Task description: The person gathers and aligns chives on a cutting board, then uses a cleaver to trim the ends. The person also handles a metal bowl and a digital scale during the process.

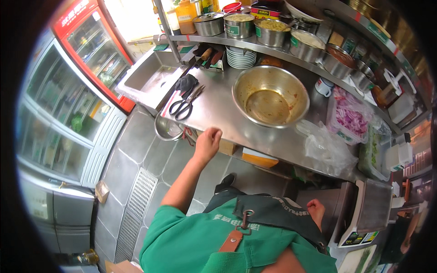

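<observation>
My left hand hangs just off the front edge of the steel worktable, fingers curled and nothing visible in them. Black-handled scissors lie on the table to its upper left, beside a crumpled black cloth. Farther back stands a wide steel basin, its inside smeared with brownish residue. My right hand is low by the dark apron, near the grey scale; its fingers look curled, and its palm side is hidden. A clear plastic bag lies at the table's right front.
Steel pots line the shelf over stacked plates. On the right are tubs of sliced purple onion and greens. A sink and glass-door fridges stand left. Another person's arm shows at lower right.
</observation>
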Demonstrator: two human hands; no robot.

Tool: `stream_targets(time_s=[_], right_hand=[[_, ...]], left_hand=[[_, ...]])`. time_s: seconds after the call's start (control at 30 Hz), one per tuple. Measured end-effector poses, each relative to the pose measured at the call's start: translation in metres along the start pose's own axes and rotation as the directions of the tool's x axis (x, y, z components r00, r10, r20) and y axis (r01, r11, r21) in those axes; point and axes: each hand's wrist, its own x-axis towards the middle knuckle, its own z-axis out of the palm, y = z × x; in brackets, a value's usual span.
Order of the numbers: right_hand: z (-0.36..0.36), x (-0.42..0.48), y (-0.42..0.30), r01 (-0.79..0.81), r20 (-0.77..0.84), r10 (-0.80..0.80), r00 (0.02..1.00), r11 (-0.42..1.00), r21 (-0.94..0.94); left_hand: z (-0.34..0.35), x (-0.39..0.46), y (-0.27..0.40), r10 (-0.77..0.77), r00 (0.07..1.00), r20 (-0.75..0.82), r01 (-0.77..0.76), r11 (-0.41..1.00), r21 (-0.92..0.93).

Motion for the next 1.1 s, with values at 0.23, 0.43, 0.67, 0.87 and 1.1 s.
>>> stream_targets(time_s=[0.23, 0.43, 0.67, 0.87, 1.1], right_hand=[[0.097, 0.062, -0.038, -0.151, 0.069, 0.141, 0.988, 0.731, 0.666], [0.116, 0.069, -0.075, -0.213, 0.197, 0.188, 0.962, 0.971, 0.111], [0.108, 0.081, -0.137, -0.118, 0.003, 0.119, 0.993, 0.986, -0.118], [0.128, 0.11, -0.084, -0.081, 0.193, 0.098, 0.976, 0.992, -0.097], [0.15, 0.099, 0.004, -0.093, 0.228, 0.092, 0.969, 0.996, -0.004]], left_hand=[[-0.005, 0.217, -0.068, 0.098, 0.992, -0.077, -0.087, 0.987, 0.131], [0.014, 0.289, -0.087, 0.051, 0.999, -0.004, -0.047, 0.959, 0.281], [0.021, 0.351, -0.078, 0.357, 0.931, 0.077, -0.282, 0.569, 0.772], [0.049, 0.402, -0.102, 0.14, 0.961, 0.237, -0.273, 0.376, 0.886], [0.025, 0.409, -0.074, -0.017, 0.936, 0.352, -0.311, 0.43, 0.847]])
